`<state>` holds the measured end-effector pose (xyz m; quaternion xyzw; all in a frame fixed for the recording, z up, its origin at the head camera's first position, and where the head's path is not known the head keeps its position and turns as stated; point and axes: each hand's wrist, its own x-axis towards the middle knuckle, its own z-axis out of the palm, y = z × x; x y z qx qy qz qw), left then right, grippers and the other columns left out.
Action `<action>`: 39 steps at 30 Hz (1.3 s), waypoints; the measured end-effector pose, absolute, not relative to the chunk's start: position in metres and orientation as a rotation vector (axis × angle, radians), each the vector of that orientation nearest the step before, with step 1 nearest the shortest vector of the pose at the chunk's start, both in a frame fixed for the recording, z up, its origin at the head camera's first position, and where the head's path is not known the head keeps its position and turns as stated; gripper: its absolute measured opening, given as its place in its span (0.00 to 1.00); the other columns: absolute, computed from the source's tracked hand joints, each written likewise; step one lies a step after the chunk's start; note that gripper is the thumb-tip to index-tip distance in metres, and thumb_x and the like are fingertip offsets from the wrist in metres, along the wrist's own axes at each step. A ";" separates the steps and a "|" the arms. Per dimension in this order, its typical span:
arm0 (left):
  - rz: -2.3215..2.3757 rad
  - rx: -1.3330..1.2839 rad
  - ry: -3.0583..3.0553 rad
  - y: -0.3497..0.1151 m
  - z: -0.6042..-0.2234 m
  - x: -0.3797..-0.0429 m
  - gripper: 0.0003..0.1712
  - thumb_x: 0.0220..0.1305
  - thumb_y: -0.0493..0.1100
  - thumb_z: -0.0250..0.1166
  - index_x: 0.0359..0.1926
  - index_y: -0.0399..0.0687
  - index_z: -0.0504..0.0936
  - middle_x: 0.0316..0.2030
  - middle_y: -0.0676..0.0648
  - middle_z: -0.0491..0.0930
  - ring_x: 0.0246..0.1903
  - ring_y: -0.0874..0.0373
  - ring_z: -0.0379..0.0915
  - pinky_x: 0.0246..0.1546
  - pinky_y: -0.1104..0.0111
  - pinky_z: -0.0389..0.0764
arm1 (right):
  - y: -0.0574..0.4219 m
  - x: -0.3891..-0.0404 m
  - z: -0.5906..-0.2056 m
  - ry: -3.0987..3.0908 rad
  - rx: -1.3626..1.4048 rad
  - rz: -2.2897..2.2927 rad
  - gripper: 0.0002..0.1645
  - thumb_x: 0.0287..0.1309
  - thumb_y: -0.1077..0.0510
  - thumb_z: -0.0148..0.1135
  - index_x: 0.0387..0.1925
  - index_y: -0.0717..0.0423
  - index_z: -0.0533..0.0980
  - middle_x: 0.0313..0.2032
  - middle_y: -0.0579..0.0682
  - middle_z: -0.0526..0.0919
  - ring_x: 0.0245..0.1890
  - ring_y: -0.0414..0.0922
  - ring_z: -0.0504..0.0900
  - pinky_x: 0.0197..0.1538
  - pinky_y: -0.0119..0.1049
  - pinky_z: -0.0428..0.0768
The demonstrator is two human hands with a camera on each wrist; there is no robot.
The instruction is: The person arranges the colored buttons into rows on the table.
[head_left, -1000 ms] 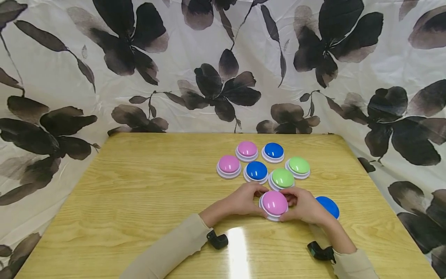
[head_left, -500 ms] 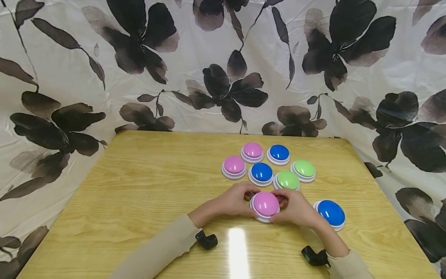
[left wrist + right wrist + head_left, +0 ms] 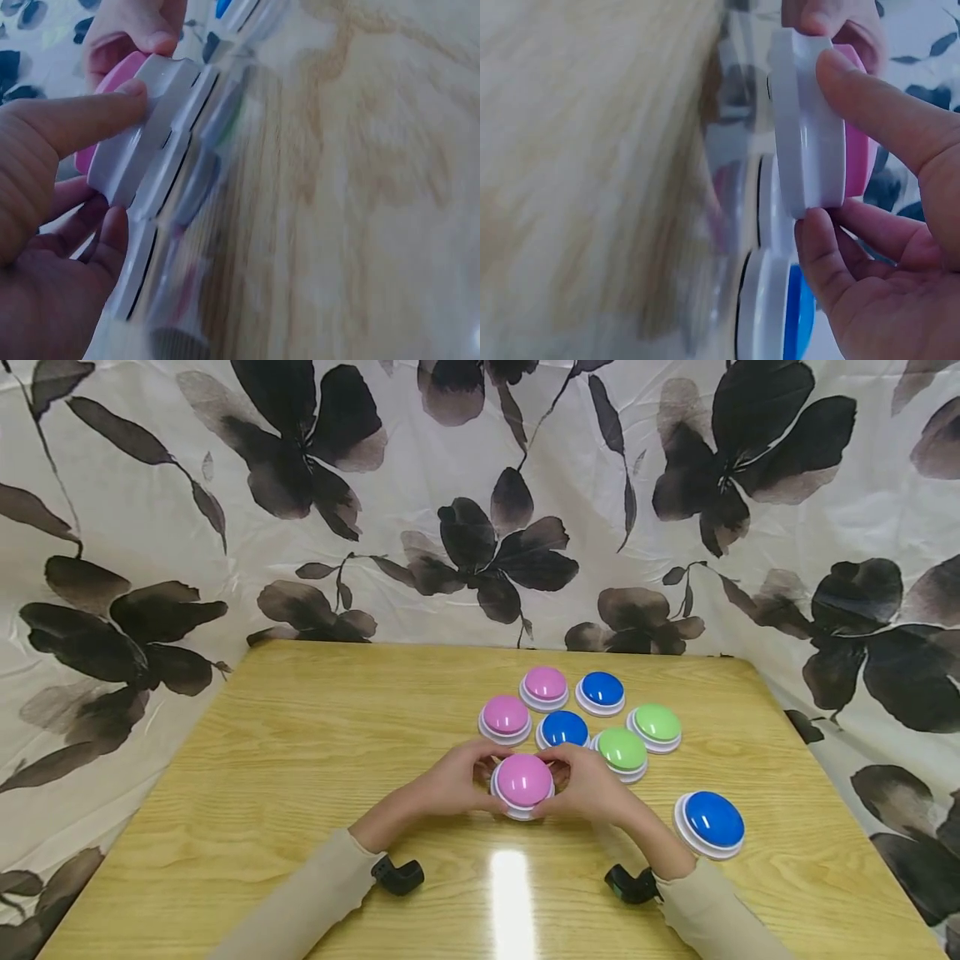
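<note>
Pink button is pinched by curled left-hand fingers and right-hand fingers, the latter partly hiding one blue button.

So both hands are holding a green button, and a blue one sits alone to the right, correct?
Not green: the left hand and right hand hold a pink button, as the head view shows. A blue button does sit alone to the right.
</note>
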<state>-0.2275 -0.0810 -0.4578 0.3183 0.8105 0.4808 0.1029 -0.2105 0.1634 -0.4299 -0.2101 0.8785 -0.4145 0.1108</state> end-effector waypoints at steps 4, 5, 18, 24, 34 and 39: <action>1.452 0.904 2.436 -0.095 -0.456 -0.229 0.43 0.39 0.44 0.83 0.59 0.45 0.76 0.48 0.52 0.74 0.45 0.58 0.72 0.46 0.67 0.78 | 0.146 -0.217 -0.425 2.590 -0.663 -1.206 0.43 0.33 0.47 0.84 0.54 0.57 0.77 0.42 0.45 0.81 0.40 0.41 0.80 0.43 0.35 0.81; 1.463 0.889 2.449 -0.098 -0.455 -0.230 0.43 0.38 0.44 0.83 0.58 0.45 0.76 0.48 0.52 0.74 0.45 0.58 0.72 0.46 0.67 0.78 | 0.142 -0.219 -0.424 2.596 -0.674 -1.203 0.43 0.34 0.47 0.84 0.54 0.56 0.78 0.42 0.45 0.82 0.40 0.41 0.80 0.43 0.35 0.81; 1.428 0.783 2.640 -0.143 -0.443 -0.244 0.45 0.36 0.49 0.84 0.58 0.44 0.75 0.48 0.51 0.73 0.46 0.56 0.70 0.46 0.61 0.78 | 0.089 -0.255 -0.415 2.597 -0.834 -1.199 0.41 0.35 0.52 0.84 0.53 0.60 0.77 0.44 0.48 0.81 0.41 0.43 0.79 0.45 0.37 0.81; 1.393 0.777 2.667 -0.156 -0.433 -0.260 0.45 0.39 0.49 0.83 0.59 0.43 0.74 0.49 0.50 0.73 0.47 0.55 0.70 0.47 0.61 0.78 | 0.077 -0.273 -0.404 2.596 -0.867 -1.166 0.40 0.36 0.53 0.84 0.54 0.60 0.77 0.45 0.49 0.81 0.42 0.44 0.78 0.46 0.36 0.79; 1.395 0.766 2.677 -0.170 -0.421 -0.283 0.45 0.39 0.43 0.83 0.60 0.38 0.73 0.51 0.45 0.73 0.49 0.50 0.70 0.50 0.58 0.76 | 0.060 -0.299 -0.391 2.606 -0.853 -1.071 0.40 0.38 0.53 0.82 0.56 0.59 0.76 0.48 0.50 0.81 0.44 0.44 0.79 0.47 0.33 0.78; 1.379 0.746 2.648 -0.174 -0.420 -0.295 0.44 0.40 0.41 0.82 0.60 0.36 0.73 0.52 0.42 0.73 0.49 0.48 0.71 0.50 0.57 0.76 | 0.055 -0.312 -0.392 2.609 -0.829 -1.037 0.40 0.38 0.52 0.82 0.55 0.58 0.77 0.47 0.48 0.81 0.44 0.42 0.78 0.47 0.32 0.78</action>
